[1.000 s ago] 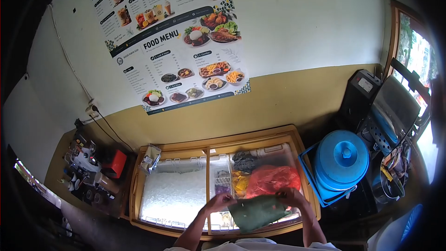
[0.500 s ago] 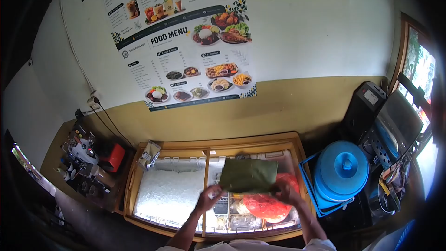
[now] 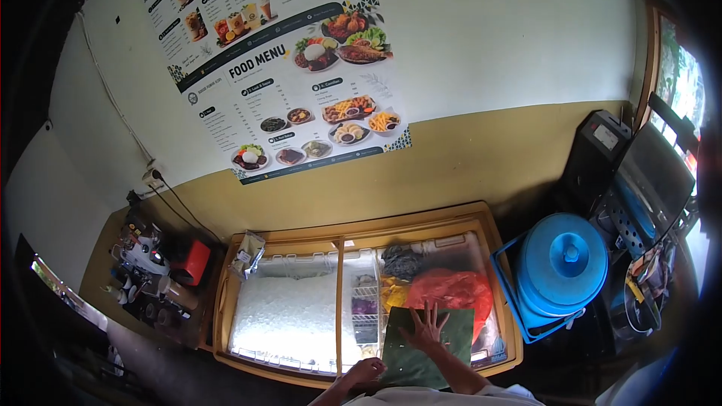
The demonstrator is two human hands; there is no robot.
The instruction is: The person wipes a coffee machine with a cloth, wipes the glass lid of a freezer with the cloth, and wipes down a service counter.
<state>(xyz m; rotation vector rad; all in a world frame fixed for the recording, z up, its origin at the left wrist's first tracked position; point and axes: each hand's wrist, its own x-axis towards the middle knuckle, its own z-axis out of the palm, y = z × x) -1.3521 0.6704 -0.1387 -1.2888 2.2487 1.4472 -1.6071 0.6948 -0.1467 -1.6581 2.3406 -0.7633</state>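
A dark green sheet (image 3: 451,342), flat and roughly square, lies over the front right part of the wooden-framed chest (image 3: 481,218). My right hand (image 3: 426,329) rests on the sheet with its fingers spread. Just beside the sheet's left edge is my left hand (image 3: 366,371), its fingers curled in; whether it holds anything is hidden. Behind the sheet, through the chest's right glass, show a red plastic bag (image 3: 451,291), a yellow packet (image 3: 393,293) and a dark bag (image 3: 402,262).
White ice (image 3: 286,316) fills the chest's left half, and a silver packet (image 3: 248,254) sits on its back left corner. A blue lidded drum (image 3: 564,267) stands to the right. On the left are a red box (image 3: 193,262) and kitchen items. A menu poster (image 3: 286,98) hangs on the wall.
The green sheet was held up by both hands and has come down flat nearer my body. My right hand has moved from its right edge onto its surface and spread its fingers.
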